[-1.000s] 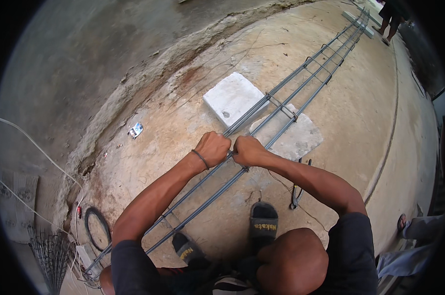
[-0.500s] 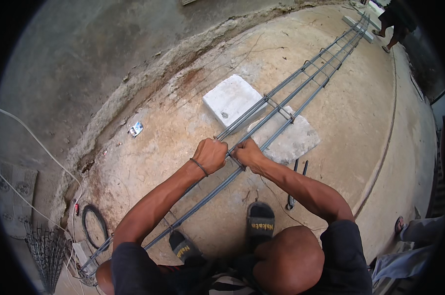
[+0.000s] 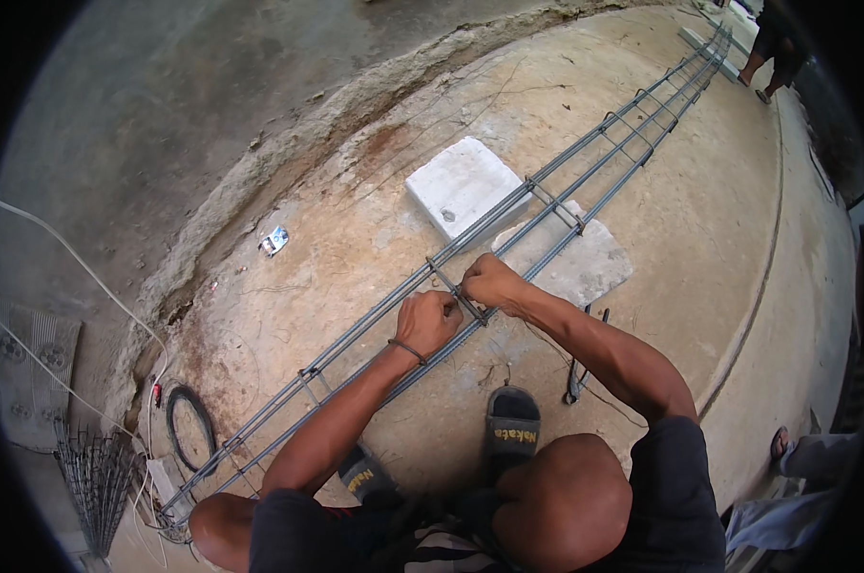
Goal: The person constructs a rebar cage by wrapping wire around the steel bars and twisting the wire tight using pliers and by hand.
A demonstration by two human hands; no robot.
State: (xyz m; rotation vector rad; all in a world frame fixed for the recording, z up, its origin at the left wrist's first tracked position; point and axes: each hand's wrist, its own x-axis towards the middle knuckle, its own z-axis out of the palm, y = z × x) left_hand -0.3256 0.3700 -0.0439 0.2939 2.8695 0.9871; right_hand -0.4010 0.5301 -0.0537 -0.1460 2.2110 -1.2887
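Note:
A long cage of grey steel rebar (image 3: 547,202), with square stirrups across it, runs from lower left to upper right. At one stirrup (image 3: 470,307) both hands are close together. My right hand (image 3: 492,284) is closed in a fist by the middle bar. Just to its left, my left hand (image 3: 427,323) has its fingers curled, thumb and forefinger near the same stirrup. What either hand pinches is hidden or too small to name. A dark band circles my left wrist.
Two pale blocks, one white (image 3: 465,186) and one flatter (image 3: 580,258), lie under the cage. Pincers (image 3: 573,382) rest beside my right forearm. Coiled black wire (image 3: 189,430) and bundled stirrups (image 3: 90,487) are at left. Another person (image 3: 776,57) stands at the far right.
My left hand has come off the cage's far side and moved down toward me, onto the middle bar. My right hand stays by the stirrup. The view has shifted slightly.

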